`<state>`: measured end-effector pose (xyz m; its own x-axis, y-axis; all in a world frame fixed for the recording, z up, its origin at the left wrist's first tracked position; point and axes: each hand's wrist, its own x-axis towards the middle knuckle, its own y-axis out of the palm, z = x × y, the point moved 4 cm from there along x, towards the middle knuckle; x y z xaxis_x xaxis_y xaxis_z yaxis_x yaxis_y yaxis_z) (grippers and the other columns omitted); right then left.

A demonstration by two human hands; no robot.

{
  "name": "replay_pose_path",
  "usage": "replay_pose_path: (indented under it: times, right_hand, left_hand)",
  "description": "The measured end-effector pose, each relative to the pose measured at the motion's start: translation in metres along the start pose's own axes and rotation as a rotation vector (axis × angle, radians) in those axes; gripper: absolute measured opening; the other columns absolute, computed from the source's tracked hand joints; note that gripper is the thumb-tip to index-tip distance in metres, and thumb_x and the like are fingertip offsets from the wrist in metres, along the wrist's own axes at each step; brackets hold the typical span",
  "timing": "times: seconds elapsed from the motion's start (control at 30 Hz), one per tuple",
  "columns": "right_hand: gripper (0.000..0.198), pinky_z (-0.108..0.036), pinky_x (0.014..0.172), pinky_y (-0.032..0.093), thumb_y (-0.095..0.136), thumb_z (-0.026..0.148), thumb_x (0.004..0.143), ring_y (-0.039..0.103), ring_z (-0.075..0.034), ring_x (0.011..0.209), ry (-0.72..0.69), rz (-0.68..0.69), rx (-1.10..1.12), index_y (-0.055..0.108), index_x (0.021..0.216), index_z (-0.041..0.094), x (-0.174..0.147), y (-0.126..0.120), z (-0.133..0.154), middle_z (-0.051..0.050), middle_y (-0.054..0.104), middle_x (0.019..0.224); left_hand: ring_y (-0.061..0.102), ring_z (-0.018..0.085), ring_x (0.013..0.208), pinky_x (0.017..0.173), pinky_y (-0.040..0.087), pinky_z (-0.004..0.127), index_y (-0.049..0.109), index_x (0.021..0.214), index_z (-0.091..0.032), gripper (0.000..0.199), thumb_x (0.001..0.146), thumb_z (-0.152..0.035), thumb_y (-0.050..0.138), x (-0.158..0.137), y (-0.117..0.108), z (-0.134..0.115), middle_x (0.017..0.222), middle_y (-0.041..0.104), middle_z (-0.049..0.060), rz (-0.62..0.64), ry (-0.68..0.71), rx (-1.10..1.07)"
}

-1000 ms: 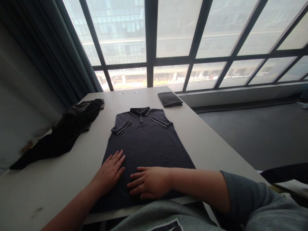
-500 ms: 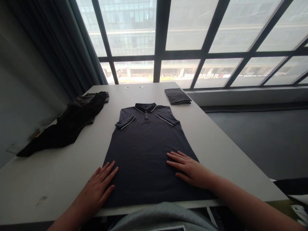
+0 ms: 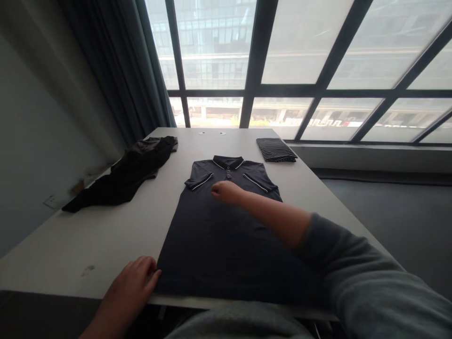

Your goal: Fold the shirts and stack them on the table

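Observation:
A dark grey polo shirt [image 3: 219, 245] lies front up and flat, its black collar with white trim at the far end and both short sleeves folded in over the chest. At the shirt's near left corner, my left hand [image 3: 136, 280] is closed, thumb and fingertips pinching the side edge by the hem. My right hand [image 3: 226, 192] reaches across over the chest, just below the button placket and right of the left-hand sleeve. Its fingers are curled in, with nothing visible in them. My right forearm and sleeve hide the shirt's right side.
The white table [image 3: 141, 230] carries a crumpled black garment [image 3: 116, 181] at left and a folded black-and-white striped garment [image 3: 276, 149] at the far right. A wall socket [image 3: 52, 201] and a dark curtain [image 3: 123, 70] are on the left; windows stand behind.
My right hand has lifted from the shirt's lower right and swung up and left over the chest, its fingers now curled. My left hand has slid to the lower left edge and closed. The view has turned left.

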<state>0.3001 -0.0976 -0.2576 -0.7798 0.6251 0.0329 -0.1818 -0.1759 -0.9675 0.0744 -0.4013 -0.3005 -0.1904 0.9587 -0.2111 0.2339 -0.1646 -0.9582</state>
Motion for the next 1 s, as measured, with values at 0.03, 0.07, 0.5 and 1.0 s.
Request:
replay_pose_path:
  times: [0.03, 0.07, 0.5, 1.0]
  right_hand:
    - [0.028, -0.03, 0.091, 0.051, 0.057, 0.028, 0.102, 0.072, -0.026, 0.108, 0.057, -0.002, -0.028, 0.081, 0.112, 0.02, 0.032, 0.001, 0.003, -0.01, 0.079, 0.115]
    - [0.028, -0.03, 0.092, 0.051, 0.057, 0.029, 0.102, 0.071, -0.026, 0.112, 0.113, 0.005, -0.048, 0.081, 0.114, 0.021, 0.061, 0.002, 0.006, -0.01, 0.078, 0.12]
    - [0.06, -0.044, 0.099, 0.054, 0.073, 0.03, 0.092, 0.063, -0.037, 0.13, 0.466, 0.09, 0.014, 0.058, 0.149, 0.02, 0.215, 0.052, 0.009, -0.025, 0.061, 0.144]
    - [0.043, -0.034, 0.103, 0.051, 0.058, 0.023, 0.101, 0.066, -0.032, 0.127, 0.4, -0.048, -0.005, 0.069, 0.139, 0.007, 0.204, 0.018, -0.038, -0.025, 0.068, 0.139]
  left_hand:
    - [0.068, 0.026, 0.097, 0.087, 0.047, 0.037, 0.061, 0.09, -0.023, 0.022, 0.099, -0.032, 0.043, -0.001, -0.003, -0.004, 0.098, 0.072, 0.008, 0.016, -0.004, 0.0]
    - [0.068, 0.025, 0.098, 0.088, 0.046, 0.037, 0.06, 0.09, -0.023, 0.022, 0.1, -0.03, 0.041, -0.003, -0.005, -0.008, 0.099, 0.071, 0.008, 0.023, -0.01, -0.003]
    - [0.066, 0.024, 0.1, 0.088, 0.043, 0.033, 0.057, 0.091, -0.023, 0.009, 0.098, -0.022, 0.052, -0.008, -0.011, -0.022, 0.103, 0.069, 0.006, 0.107, -0.139, -0.087]
    - [0.065, 0.022, 0.078, 0.074, 0.048, 0.032, 0.062, 0.113, -0.024, 0.026, 0.089, -0.031, 0.059, -0.011, -0.042, -0.045, 0.088, 0.07, 0.001, -0.027, -0.071, -0.474]
